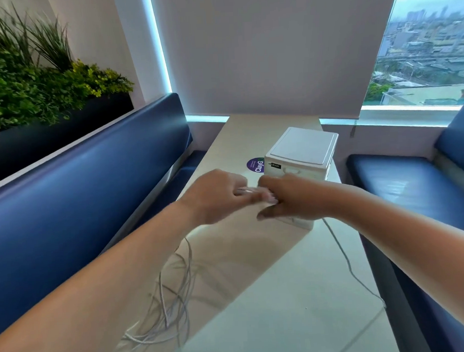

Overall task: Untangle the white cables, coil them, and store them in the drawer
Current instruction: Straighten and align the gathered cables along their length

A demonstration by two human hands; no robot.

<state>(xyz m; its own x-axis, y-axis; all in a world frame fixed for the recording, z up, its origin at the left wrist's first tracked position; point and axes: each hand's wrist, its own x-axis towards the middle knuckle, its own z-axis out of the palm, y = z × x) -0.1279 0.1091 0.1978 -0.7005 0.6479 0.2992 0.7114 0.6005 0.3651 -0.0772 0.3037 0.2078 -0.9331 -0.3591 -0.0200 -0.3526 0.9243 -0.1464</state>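
White cables (175, 292), limp and likely light, dangle tangled, pinched by left hand (215, 195) and right hand (293, 198); best taken near an end.

Blue benches (80, 187) flank the table (296, 279) — a purple sticker (255, 165) lies on it.

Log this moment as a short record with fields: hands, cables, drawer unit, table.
left hand: grips white cables, motion-blurred
right hand: meets left hand, grips same bundle
white cables: tangled strands hang below left hand; one strand trails from right hand toward the table right edge
drawer unit: white, on table behind hands; open or shut cannot be told
sticker: purple, on table left of drawer unit
progress: cables not yet coiled
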